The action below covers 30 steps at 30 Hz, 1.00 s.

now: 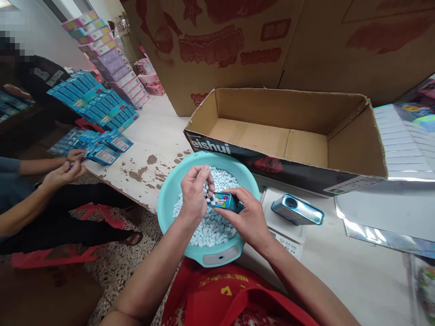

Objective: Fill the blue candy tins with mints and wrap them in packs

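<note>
My right hand (pixel 247 216) grips a small blue candy tin (pixel 224 201), tilted on its side over a turquoise basin (pixel 169 190). At the tin's left end my left hand (pixel 195 192) is closed with its fingers curled around some white candies. A few of these candies lie between the fingers and the end of the tin. Pale white and light-blue candies (pixel 212 231) fill the bottom of the basin. To the right, another blue tin (pixel 297 209) with a round dark opening lies on a white kitchen scale (pixel 285 231).
An open cardboard box (pixel 288 140) stands behind the basin, against a large upright carton (pixel 238 50). At left, a co-worker's hands (pixel 66 172) are by several blue packs (pixel 105 151). Stacked blue boxes (pixel 91 99) and pink and purple boxes (pixel 112 63) stand farther back.
</note>
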Tool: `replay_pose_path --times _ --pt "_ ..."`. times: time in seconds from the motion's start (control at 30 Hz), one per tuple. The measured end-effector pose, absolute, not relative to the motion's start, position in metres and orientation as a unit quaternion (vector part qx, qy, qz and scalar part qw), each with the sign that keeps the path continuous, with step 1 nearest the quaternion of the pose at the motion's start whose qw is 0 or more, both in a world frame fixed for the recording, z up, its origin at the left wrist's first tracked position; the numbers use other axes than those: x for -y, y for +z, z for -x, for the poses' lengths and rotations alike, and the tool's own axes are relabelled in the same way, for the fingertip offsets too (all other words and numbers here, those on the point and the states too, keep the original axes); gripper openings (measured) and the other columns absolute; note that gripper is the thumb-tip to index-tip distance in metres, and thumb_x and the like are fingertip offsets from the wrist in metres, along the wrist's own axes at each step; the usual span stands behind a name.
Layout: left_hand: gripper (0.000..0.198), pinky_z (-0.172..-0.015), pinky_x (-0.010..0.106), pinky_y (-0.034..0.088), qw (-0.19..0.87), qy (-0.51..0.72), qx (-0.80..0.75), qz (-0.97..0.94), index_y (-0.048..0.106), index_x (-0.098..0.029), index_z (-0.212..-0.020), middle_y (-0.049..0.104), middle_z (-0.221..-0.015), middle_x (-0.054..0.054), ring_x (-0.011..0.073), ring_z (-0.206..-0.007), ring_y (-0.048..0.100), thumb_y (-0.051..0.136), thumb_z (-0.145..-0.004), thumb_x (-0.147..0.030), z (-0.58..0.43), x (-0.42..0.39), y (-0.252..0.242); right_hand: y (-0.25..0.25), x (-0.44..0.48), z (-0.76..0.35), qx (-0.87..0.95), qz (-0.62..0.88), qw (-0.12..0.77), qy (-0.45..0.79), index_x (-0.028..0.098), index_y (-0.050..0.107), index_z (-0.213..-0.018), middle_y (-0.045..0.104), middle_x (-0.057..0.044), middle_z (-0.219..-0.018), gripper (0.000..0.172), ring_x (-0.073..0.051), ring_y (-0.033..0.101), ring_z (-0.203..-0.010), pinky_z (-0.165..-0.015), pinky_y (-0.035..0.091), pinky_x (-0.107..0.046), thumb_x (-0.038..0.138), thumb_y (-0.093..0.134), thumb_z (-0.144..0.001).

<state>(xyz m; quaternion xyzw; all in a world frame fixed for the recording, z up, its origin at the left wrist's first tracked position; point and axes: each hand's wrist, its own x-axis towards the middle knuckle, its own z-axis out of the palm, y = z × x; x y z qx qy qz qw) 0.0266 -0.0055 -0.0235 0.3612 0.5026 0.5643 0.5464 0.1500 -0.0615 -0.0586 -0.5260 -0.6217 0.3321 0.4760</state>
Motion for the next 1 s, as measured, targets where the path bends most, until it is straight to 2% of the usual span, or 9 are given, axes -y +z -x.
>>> replay_pose_path --times 0.2,0.37,0.5,0.6,0.7,0.77,0.83,0.93,1.0 --pt "0.029 -0.035 0.017 0.023 0.525 0.589 -0.497 -0.363 0.046 -0.018 -0.065 0.046 -0.053 -0.006 0.0028 -0.038 0.036 0.066 -0.076 -0.037 -0.026 0.004 -0.022 -0.055 0.064 -0.151 0.617 0.530 0.479 0.330 0.024 0.064 -0.098 0.067 -0.004 -0.094 0.028 -0.022 0.062 -0.090 -0.081 0.048 -0.037 0.034 0.074 -0.074" --pt "0.029 -0.034 0.016 0.021 0.567 0.547 -0.489 -0.374 0.048 -0.018 -0.067 0.043 -0.048 -0.008 0.0025 -0.036 0.033 0.069 -0.073 -0.037 -0.033 0.008 -0.026 -0.065 0.059 -0.146 0.624 0.531 0.460 0.342 0.023 0.065 -0.097 0.067 -0.004 -0.091 0.026 -0.023 0.062 -0.089 -0.081 0.048 -0.038 0.034 0.073 -0.075" --pt "0.025 -0.033 0.016 0.019 0.588 0.553 -0.462 -0.369 0.050 -0.018 -0.071 0.043 -0.049 -0.008 0.0025 -0.036 0.034 0.069 -0.074 -0.034 -0.021 0.011 -0.017 -0.065 0.061 -0.151 0.593 0.524 0.490 0.365 0.024 0.065 -0.096 0.067 -0.003 -0.092 0.028 -0.021 0.062 -0.089 -0.082 0.049 -0.036 0.035 0.075 -0.072" --pt "0.024 -0.033 0.016 0.018 0.559 0.583 -0.463 -0.365 0.050 -0.019 -0.071 0.043 -0.050 -0.007 0.0029 -0.037 0.034 0.069 -0.075 -0.032 -0.005 0.009 -0.013 -0.062 0.063 -0.156 0.559 0.521 0.520 0.383 0.024 0.066 -0.096 0.068 -0.003 -0.095 0.031 -0.021 0.063 -0.089 -0.083 0.050 -0.036 0.035 0.078 -0.069" --pt "0.025 -0.034 0.017 0.020 0.536 0.555 -0.507 -0.384 0.049 -0.019 -0.071 0.044 -0.052 -0.007 0.0038 -0.038 0.036 0.067 -0.075 -0.035 0.008 0.005 -0.021 -0.061 0.063 -0.154 0.541 0.514 0.534 0.399 0.023 0.067 -0.094 0.068 -0.002 -0.095 0.031 -0.021 0.064 -0.089 -0.084 0.050 -0.037 0.033 0.079 -0.067" --pt "0.024 -0.036 0.018 0.022 0.526 0.496 -0.548 -0.421 0.050 -0.019 -0.071 0.045 -0.054 -0.006 0.0049 -0.040 0.036 0.064 -0.077 -0.038 0.015 0.003 -0.031 -0.060 0.064 -0.154 0.529 0.507 0.538 0.416 0.023 0.067 -0.093 0.068 -0.002 -0.093 0.031 -0.020 0.064 -0.088 -0.083 0.051 -0.036 0.031 0.080 -0.066" --pt "0.022 -0.042 0.020 0.029 0.502 0.394 -0.581 -0.505 0.052 -0.019 -0.075 0.049 -0.060 -0.003 0.0078 -0.046 0.041 0.057 -0.081 -0.040 0.020 0.004 -0.043 -0.055 0.072 -0.159 0.506 0.501 0.553 0.433 0.024 0.067 -0.093 0.069 -0.001 -0.092 0.033 -0.020 0.065 -0.085 -0.080 0.052 -0.035 0.030 0.081 -0.064" --pt "0.021 -0.064 0.028 0.043 0.396 0.171 -0.571 -0.698 0.058 -0.020 -0.089 0.060 -0.084 0.004 0.0176 -0.075 0.056 0.052 -0.084 -0.040 0.025 0.015 -0.059 -0.043 0.097 -0.188 0.458 0.517 0.600 0.404 0.025 0.067 -0.095 0.069 -0.001 -0.091 0.037 -0.019 0.065 -0.079 -0.070 0.054 -0.032 0.030 0.083 -0.062" --pt "0.024 -0.077 0.035 0.043 0.304 0.032 -0.522 -0.796 0.059 -0.020 -0.096 0.061 -0.098 0.008 0.0251 -0.092 0.055 0.050 -0.085 -0.039 0.023 0.028 -0.066 -0.036 0.119 -0.218 0.414 0.563 0.642 0.316 0.025 0.068 -0.096 0.068 -0.001 -0.091 0.039 -0.019 0.064 -0.076 -0.068 0.053 -0.031 0.029 0.084 -0.060"
